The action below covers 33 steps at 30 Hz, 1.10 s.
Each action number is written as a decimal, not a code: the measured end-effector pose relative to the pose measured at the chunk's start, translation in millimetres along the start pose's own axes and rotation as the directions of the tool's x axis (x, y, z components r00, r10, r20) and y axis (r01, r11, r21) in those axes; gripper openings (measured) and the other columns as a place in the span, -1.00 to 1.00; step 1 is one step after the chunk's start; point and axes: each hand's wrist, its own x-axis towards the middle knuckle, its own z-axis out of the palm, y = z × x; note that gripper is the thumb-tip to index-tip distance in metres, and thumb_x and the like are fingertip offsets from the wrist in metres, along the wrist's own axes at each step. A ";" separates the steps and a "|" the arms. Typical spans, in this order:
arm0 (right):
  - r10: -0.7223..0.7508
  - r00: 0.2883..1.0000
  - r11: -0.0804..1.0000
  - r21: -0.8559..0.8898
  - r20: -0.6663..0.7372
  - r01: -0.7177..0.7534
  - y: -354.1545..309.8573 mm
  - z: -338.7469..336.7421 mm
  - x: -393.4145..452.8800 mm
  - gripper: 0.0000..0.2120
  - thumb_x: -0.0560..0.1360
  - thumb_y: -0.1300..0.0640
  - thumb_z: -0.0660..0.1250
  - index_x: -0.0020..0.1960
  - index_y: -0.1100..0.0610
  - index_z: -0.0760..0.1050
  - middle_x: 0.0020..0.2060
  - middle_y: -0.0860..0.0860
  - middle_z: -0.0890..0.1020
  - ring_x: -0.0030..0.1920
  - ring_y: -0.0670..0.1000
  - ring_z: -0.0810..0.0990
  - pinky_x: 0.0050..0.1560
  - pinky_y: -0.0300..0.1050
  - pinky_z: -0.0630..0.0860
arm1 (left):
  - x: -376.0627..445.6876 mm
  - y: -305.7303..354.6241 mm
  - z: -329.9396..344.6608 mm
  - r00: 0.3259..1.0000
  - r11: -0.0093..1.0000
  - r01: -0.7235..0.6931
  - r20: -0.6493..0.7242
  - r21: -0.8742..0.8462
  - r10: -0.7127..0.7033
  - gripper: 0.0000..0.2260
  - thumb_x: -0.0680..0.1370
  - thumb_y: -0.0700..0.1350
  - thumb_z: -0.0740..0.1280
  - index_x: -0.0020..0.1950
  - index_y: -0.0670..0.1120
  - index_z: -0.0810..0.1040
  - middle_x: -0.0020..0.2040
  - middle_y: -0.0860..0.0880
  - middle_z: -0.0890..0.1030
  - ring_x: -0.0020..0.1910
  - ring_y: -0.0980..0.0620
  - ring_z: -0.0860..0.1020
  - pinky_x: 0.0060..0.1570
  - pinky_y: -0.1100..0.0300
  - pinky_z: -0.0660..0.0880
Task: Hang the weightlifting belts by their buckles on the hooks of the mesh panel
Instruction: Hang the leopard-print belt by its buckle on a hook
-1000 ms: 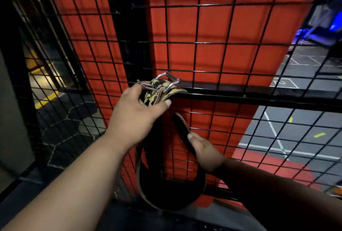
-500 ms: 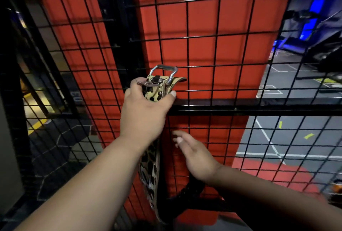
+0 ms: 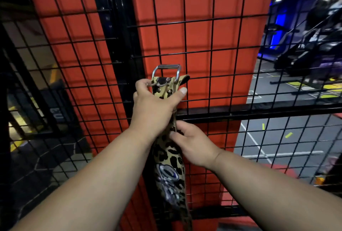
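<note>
Belt (image 3: 169,158) hangs unhooked: your left hand (image 3: 154,108) grips it under the buckle (image 3: 166,72) at twelve o'clock, right hand (image 3: 192,142) pinching the strap, no hook visible.

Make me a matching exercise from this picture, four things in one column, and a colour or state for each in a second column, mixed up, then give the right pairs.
Column one:
1. buckle
2. belt
3. left hand
4. right hand

Column two:
A. leopard print, hanging down in front of the mesh panel
B. grips the belt's top end just under the buckle
C. bare silver metal, sticking up above the fingers
D. holds the strap lower down, below the black crossbar

Pairs: 1-C, 2-A, 3-B, 4-D
</note>
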 end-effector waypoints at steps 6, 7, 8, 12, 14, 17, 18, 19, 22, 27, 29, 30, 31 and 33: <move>0.040 0.999 0.997 0.071 -0.036 -0.037 -4.3 -0.6 0.8 -0.83 0.68 0.23 0.24 0.19 0.17 0.58 0.12 0.19 0.71 0.07 0.03 0.67 0.26 0.21 0.57 | 11.7 1.4 -12.5 0.996 0.996 -0.032 0.079 -0.078 0.038 -0.21 0.24 0.48 0.55 0.34 0.17 0.40 0.24 0.07 0.61 0.16 0.13 0.65 0.22 0.04 0.61; 0.032 0.999 0.997 0.070 -0.037 -0.029 -4.8 -2.2 2.1 -0.83 0.69 0.25 0.23 0.20 0.17 0.57 0.11 0.18 0.71 0.07 0.03 0.67 0.26 0.18 0.57 | 10.8 0.4 -14.9 0.994 0.995 -0.037 0.097 -0.091 0.046 -0.25 0.30 0.42 0.57 0.36 0.15 0.43 0.21 0.11 0.64 0.11 0.18 0.66 0.19 0.11 0.61; 0.023 0.999 0.997 0.070 -0.035 -0.021 -6.6 -3.5 3.2 -0.82 0.69 0.26 0.22 0.20 0.17 0.57 0.11 0.16 0.71 0.08 0.03 0.68 0.26 0.17 0.57 | 8.6 0.0 -17.9 0.992 0.992 -0.046 0.112 -0.115 0.059 -0.30 0.35 0.36 0.58 0.37 0.13 0.45 0.17 0.13 0.66 0.06 0.23 0.68 0.15 0.17 0.60; 0.001 1.000 0.997 0.074 -0.004 0.000 -14.8 -9.0 7.6 -0.82 0.70 0.27 0.21 0.25 0.19 0.53 0.10 0.15 0.71 0.09 0.03 0.68 0.23 0.10 0.59 | -0.7 -11.9 -28.0 0.973 0.970 -0.032 0.216 -0.240 0.085 -0.42 0.44 0.29 0.51 0.38 0.10 0.50 0.16 0.13 0.72 0.10 0.22 0.69 0.18 0.17 0.59; -0.017 1.000 0.997 0.077 0.012 0.016 -19.3 -10.1 9.2 -0.83 0.70 0.28 0.20 0.22 0.16 0.53 0.05 0.10 0.71 0.06 0.01 0.68 0.16 0.05 0.62 | -5.4 -21.7 -29.4 0.960 0.960 -0.034 0.259 -0.278 0.109 -0.52 0.50 0.19 0.49 0.35 0.05 0.55 0.16 0.13 0.73 0.14 0.18 0.69 0.17 0.21 0.59; -0.048 0.998 0.994 0.099 0.039 0.044 -25.1 -12.8 11.3 -0.79 0.71 0.29 0.18 0.27 0.15 0.52 0.12 0.05 0.71 0.14 0.02 0.68 0.21 0.02 0.59 | -12.9 -38.5 -27.0 0.947 0.929 0.011 0.303 -0.370 0.110 -0.55 0.51 -0.01 0.48 0.37 -0.06 0.54 0.15 0.05 0.74 0.13 0.11 0.70 0.06 0.29 0.59; -0.060 0.997 0.993 0.109 0.046 0.054 -27.0 -14.0 11.9 -0.77 0.71 0.29 0.18 0.32 0.18 0.50 0.19 0.08 0.70 0.22 0.05 0.67 0.28 0.04 0.57 | -15.3 -43.5 -26.2 0.944 0.923 0.025 0.313 -0.384 0.104 -0.57 0.51 -0.03 0.48 0.36 -0.07 0.54 0.14 -0.01 0.74 0.11 0.06 0.71 0.04 0.26 0.61; -0.073 0.996 0.992 0.106 0.050 0.067 -28.3 -16.0 12.8 -0.75 0.72 0.29 0.17 0.36 0.21 0.49 0.24 0.10 0.68 0.27 0.08 0.65 0.33 0.06 0.55 | -16.9 -48.0 -25.7 0.943 0.924 0.032 0.318 -0.381 0.099 -0.59 0.51 -0.04 0.48 0.34 -0.06 0.55 0.13 -0.06 0.74 0.09 0.01 0.72 0.03 0.21 0.63; -0.098 0.994 0.994 0.062 0.056 0.095 -34.9 -19.8 13.5 -0.72 0.71 0.29 0.18 0.40 0.24 0.47 0.28 0.14 0.66 0.32 0.11 0.62 0.40 0.13 0.51 | -19.1 -56.2 -26.0 0.940 0.929 0.036 0.329 -0.368 0.094 -0.69 0.53 -0.04 0.49 0.27 -0.02 0.60 0.11 -0.11 0.73 0.06 -0.06 0.72 0.02 0.12 0.66; -0.120 0.990 0.993 -0.015 0.069 0.121 -49.8 -24.8 9.5 -0.71 0.71 0.26 0.20 0.41 0.20 0.49 0.27 0.10 0.66 0.31 0.10 0.62 0.41 0.19 0.48 | -26.4 -57.6 -28.7 0.912 0.919 0.054 0.393 -0.391 0.114 -0.70 0.60 -0.14 0.40 0.33 -0.13 0.58 0.16 -0.07 0.74 0.12 0.00 0.72 0.05 0.19 0.64; -0.144 0.987 0.987 -0.058 0.077 0.149 -56.9 -26.5 5.8 -0.71 0.71 0.26 0.21 0.40 0.20 0.50 0.27 0.07 0.66 0.32 0.05 0.61 0.41 0.10 0.49 | -32.7 -57.9 -30.0 0.905 0.913 0.062 0.409 -0.404 0.119 -0.68 0.58 -0.13 0.38 0.33 -0.16 0.59 0.16 -0.06 0.75 0.14 0.03 0.71 0.05 0.23 0.61; -0.151 0.986 0.986 -0.067 0.077 0.156 -60.1 -26.8 3.7 -0.72 0.71 0.26 0.22 0.40 0.20 0.50 0.27 0.06 0.66 0.31 0.04 0.61 0.41 0.04 0.49 | -35.7 -58.3 -30.7 0.904 0.908 0.066 0.409 -0.413 0.121 -0.68 0.58 -0.13 0.38 0.32 -0.17 0.60 0.16 -0.07 0.75 0.14 0.02 0.72 0.04 0.24 0.61; -0.157 0.985 0.984 -0.069 0.075 0.163 -63.2 -27.4 1.2 -0.72 0.70 0.27 0.22 0.39 0.20 0.51 0.26 0.06 0.67 0.31 0.03 0.61 0.40 0.00 0.50 | -38.2 -58.0 -31.3 0.908 0.905 0.059 0.399 -0.420 0.126 -0.68 0.57 -0.12 0.38 0.30 -0.18 0.61 0.16 -0.07 0.75 0.14 0.01 0.72 0.04 0.24 0.61; -0.181 0.980 0.981 -0.062 0.086 0.186 -68.1 -28.3 -1.0 -0.72 0.70 0.27 0.22 0.38 0.19 0.51 0.25 0.05 0.67 0.30 0.02 0.61 0.40 0.01 0.50 | -41.6 -54.6 -32.3 0.916 0.900 0.033 0.373 -0.435 0.147 -0.70 0.57 -0.12 0.38 0.28 -0.18 0.63 0.14 -0.07 0.76 0.11 0.00 0.73 0.00 0.25 0.62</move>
